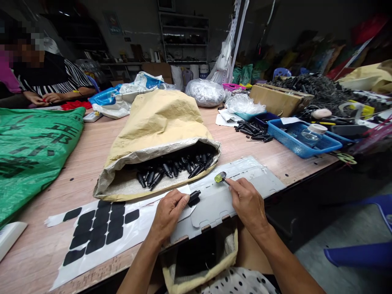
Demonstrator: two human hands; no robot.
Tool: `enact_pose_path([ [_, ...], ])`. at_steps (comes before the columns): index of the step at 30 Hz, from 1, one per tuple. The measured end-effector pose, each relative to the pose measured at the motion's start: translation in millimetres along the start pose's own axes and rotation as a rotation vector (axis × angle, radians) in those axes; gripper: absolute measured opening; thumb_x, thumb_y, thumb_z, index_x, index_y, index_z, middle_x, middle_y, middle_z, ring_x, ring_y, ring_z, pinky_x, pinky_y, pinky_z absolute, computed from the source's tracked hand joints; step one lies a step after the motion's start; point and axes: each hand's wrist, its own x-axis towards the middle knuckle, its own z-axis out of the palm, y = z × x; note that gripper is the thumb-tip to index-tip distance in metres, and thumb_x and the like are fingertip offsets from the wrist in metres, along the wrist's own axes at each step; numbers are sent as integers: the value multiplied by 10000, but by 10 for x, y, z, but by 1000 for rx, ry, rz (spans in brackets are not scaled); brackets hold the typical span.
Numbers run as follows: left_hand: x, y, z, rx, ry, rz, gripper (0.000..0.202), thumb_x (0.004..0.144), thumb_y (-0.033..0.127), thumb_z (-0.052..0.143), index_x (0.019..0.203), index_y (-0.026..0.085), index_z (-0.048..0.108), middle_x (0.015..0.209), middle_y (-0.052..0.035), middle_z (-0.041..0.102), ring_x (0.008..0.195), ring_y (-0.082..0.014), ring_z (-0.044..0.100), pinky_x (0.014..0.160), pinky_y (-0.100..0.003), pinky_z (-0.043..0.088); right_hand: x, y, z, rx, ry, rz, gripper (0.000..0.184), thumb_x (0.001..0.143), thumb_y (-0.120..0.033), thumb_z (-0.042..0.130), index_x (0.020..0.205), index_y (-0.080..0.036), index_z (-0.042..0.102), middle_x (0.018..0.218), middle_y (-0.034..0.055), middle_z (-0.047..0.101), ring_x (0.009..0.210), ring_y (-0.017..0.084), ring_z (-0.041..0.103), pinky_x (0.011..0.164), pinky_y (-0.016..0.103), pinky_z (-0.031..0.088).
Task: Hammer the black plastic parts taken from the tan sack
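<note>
My left hand [169, 211] is closed around a black plastic tube [194, 197] with a narrower end, held over the grey board [211, 206]. My right hand [247, 201] grips the thin dark handle of a small mallet [220, 177], whose head has a clear yellow-green face. The mallet head is up and apart from the tube. Just beyond my hands lies a large tan sack [162, 118], its mouth towards me, with many black tubes [167, 169] inside. To the left, a white sheet [134, 228] carries rounded black stickers [101, 218].
Below the table edge, another sack [199, 281] gapes open at my lap. A green sack [36, 147] lies left. A blue basket [303, 143], loose black parts [252, 130] and a cardboard box [275, 98] stand right. A co-worker [52, 81] sits across at far left.
</note>
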Motion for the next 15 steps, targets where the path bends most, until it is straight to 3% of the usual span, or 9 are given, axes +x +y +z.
enact_pose_path([
  [8, 12, -14, 23, 27, 18, -16, 445, 1040, 457, 411, 680, 207, 481, 736, 5, 484, 722, -174, 485, 679, -303, 348, -12, -39, 25, -99, -18, -1, 343, 942, -109, 556, 1184, -272, 736, 896, 38, 645, 887, 190, 590, 736, 296, 410],
  [15, 2, -25, 31, 31, 20, -33, 436, 1047, 469, 377, 699, 215, 446, 751, 5, 468, 738, -183, 476, 697, -318, 344, 5, -42, 60, -211, 15, -32, 332, 930, -120, 607, 1179, -298, 737, 887, 30, 659, 855, 194, 557, 739, 335, 332],
])
